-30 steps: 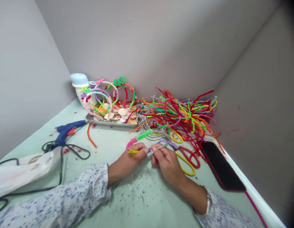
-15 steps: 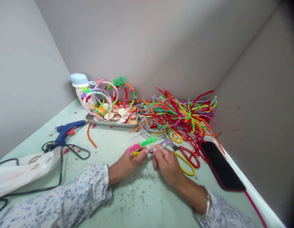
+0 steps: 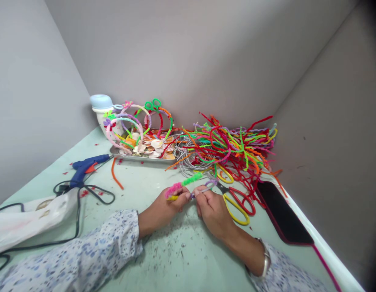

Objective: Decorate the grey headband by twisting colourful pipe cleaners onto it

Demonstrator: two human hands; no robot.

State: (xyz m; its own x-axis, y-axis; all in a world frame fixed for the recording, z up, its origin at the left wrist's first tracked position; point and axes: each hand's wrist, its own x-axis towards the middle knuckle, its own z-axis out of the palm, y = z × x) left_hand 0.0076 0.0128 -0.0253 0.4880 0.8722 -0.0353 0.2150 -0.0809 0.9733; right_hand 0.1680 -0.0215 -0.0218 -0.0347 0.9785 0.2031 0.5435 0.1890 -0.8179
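Holding a pipe-cleaner-wrapped strip (image 3: 184, 183) just above the table (image 3: 163, 259), a little below frame centre, its pink and green length slanting up toward 2 o'clock. Clamping the strip's yellow end with the left hand (image 3: 165, 207), thumb and fingers closed together on it. Pinching a thin purple pipe cleaner (image 3: 209, 184) with the right hand (image 3: 213, 209), fingertips shut on it at the strip's 3 o'clock, just beside it. Resting both forearms on the table. Wearing a metal bangle (image 3: 266, 259) on the right wrist. Recording, outward from the strip: yellow-and-red scissors (image 3: 238, 202) lying flat at 3 o'clock, just beyond the right hand; grey wire coils (image 3: 188, 162) at 12 o'clock, near; a loose heap of coloured pipe cleaners (image 3: 233, 146) at 1 o'clock, against the wall; a metal tray (image 3: 139, 157) of shells at 11 o'clock, with wrapped hoops (image 3: 136, 117) standing over it and a white lidded jar (image 3: 101, 109) behind; a single orange pipe cleaner (image 3: 116, 178) at 9 o'clock; a blue glue gun (image 3: 84, 166) farther out at 9 o'clock, well apart, its cord trailing toward a white bag (image 3: 29, 219) at 8 o'clock; a dark phone (image 3: 282, 215) at 4 o'clock, along the table edge.
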